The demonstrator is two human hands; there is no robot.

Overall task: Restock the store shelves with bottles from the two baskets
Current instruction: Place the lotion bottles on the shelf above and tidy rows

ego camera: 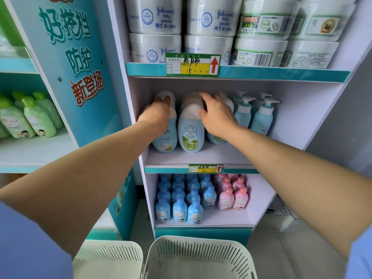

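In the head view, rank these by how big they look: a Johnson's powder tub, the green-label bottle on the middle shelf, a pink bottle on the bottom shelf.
1. Johnson's powder tub
2. green-label bottle
3. pink bottle
They sit at different distances from the camera, so true sizes may differ.

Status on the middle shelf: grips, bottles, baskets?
Left grip on cap of leftmost bottle, right grip over cap of middle bottle; hold unclear. No bottles visible in left basket, right basket. Nothing in the way.
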